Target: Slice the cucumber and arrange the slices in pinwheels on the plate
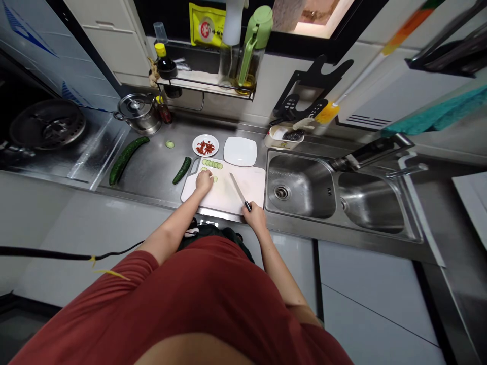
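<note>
A white cutting board [228, 195] with a grey handle lies on the steel counter. My right hand [254, 217] grips the black handle of a kitchen knife [238, 188], its blade slanting up and left above the board. On the board's left part, my left hand [204, 181] is closed with its fingers curled down; what they hold, if anything, is hidden. A cucumber slice [215, 179] lies by its fingertips, and a row of cucumber slices [212, 164] sits just beyond. A piece of cucumber [181, 170] rests left of the board.
Behind the board stand a plate of chopped red pieces [205, 146] and a white square plate [240, 151]. A whole cucumber [127, 159], a cucumber end [169, 144] and a steel pot [139, 112] are to the left. A double sink [300, 185] adjoins the board's right side.
</note>
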Available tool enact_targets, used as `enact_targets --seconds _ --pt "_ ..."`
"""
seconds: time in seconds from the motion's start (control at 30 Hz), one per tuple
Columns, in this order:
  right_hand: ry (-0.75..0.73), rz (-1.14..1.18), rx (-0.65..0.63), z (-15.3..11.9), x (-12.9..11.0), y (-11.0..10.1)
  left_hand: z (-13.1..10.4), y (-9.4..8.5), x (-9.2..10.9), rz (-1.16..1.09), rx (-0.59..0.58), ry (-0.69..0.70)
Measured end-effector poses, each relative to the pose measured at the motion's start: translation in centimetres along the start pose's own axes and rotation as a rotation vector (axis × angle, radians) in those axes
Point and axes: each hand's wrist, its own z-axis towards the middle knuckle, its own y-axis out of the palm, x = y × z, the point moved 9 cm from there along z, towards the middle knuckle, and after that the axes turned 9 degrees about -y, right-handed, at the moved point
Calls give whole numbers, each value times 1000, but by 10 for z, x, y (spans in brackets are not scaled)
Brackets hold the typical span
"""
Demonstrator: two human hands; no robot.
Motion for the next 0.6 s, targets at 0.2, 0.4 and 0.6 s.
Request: enact_targets --seconds 0.2,0.4,0.6 --pt "7 -3 4 3 2 0 0 4 -2 7 -45 -65" --pt "5 -15 -15 5 1 1 -1 1 -1 39 -70 -139" --pt "15 -24 -34 5 -1 1 -1 -13 -19 -1 11 -230"
